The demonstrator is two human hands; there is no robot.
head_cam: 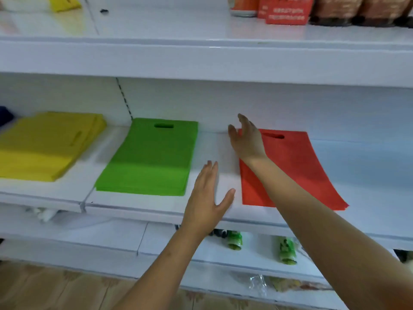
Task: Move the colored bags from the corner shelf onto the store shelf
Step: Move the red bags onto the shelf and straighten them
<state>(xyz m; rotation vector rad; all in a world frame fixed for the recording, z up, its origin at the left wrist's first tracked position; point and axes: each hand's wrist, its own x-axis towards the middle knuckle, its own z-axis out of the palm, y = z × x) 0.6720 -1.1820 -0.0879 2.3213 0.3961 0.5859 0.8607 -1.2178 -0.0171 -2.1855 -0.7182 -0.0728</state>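
Three flat stacks of bags lie on the white middle shelf [223,211]: yellow bags [47,144] at the left, green bags [152,157] in the middle, red bags [292,166] at the right. My right hand [245,139] hovers with straight fingers over the red stack's upper left corner, holding nothing. My left hand [207,195] is flat and open above the bare shelf between the green and red stacks, near the front edge. Whether either hand touches anything I cannot tell.
The upper shelf carries red boxes [286,10] and brown packs [357,10] at the right, plus another yellow bag [64,3] at the left. Green packets [287,249] lie on the lower shelf. A dark blue item [5,115] sits at the far left.
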